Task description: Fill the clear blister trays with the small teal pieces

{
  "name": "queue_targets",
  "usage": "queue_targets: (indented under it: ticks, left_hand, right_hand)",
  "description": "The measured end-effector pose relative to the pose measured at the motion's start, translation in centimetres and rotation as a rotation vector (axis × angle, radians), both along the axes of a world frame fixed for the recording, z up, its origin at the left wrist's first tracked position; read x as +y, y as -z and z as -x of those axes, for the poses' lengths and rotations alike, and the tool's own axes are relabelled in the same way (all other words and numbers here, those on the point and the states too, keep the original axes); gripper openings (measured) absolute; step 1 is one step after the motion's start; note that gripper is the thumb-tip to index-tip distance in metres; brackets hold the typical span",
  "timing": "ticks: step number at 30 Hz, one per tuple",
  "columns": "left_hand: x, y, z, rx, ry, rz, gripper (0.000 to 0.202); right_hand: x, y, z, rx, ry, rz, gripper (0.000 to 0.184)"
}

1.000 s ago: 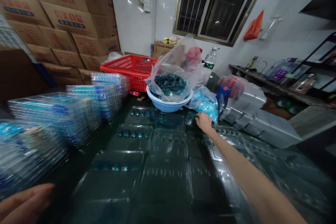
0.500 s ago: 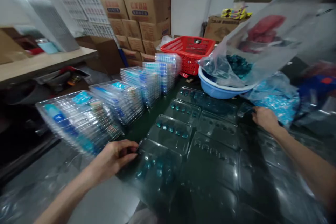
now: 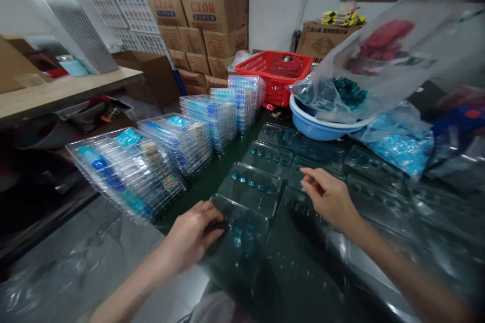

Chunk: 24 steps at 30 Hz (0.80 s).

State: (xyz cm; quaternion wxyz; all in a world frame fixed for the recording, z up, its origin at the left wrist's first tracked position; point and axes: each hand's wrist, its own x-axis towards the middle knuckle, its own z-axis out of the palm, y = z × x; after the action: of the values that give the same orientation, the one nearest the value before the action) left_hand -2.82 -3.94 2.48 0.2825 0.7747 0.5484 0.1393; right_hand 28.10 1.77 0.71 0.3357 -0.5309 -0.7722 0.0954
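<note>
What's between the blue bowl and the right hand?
Clear plastic trays lie on the dark table between the blue bowl and the right hand, as the head view shows.

The left hand (image 3: 195,239) covers the near left corner of the clear tray (image 3: 246,234) at the near edge of the table (image 3: 222,174); whether its fingers grip the rim or only rest on it cannot be told. The teal pieces (image 3: 240,237) inside smear into blur, their shape unreadable. The right forearm (image 3: 397,267) runs out at the picture's bottom right corner. Along the table's right edge the other trays (image 3: 417,212) blur together. The plastic bag (image 3: 397,50) is cut off at the top and right. Print on the cartons (image 3: 204,5) is too small to read.
</note>
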Motion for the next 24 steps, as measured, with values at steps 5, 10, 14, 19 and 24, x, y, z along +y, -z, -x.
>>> queue_targets:
  ticks: [5, 10, 14, 19, 24]
  left_hand:
    - [0.3, -1.7, -0.4, -0.599, -0.244, 0.397, 0.017]
    - [0.5, -1.5, -3.5, -0.941, -0.289, 0.491, 0.016]
    - [0.7, -0.8, -5.3, -1.022, -0.294, 0.471, 0.012]
    - [0.3, -0.8, -6.4, -0.926, -0.287, 0.342, 0.016]
    - [0.1, -0.8, -6.8, -0.899, -0.279, 0.269, 0.023]
  right_hand:
    - [-4.1, -2.4, 6.4, 0.430, -0.218, 0.310, 0.023]
    - [-5.6, -2.7, 10.5, 0.670, -0.259, 0.550, 0.017]
    - [-5.4, -2.8, 10.4, 0.845, -0.248, 0.598, 0.003]
    - [-5.4, -2.4, 9.1, 0.884, -0.195, 0.664, 0.007]
    - [-5.9, -2.2, 9.3, 0.798, -0.066, 0.563, 0.012]
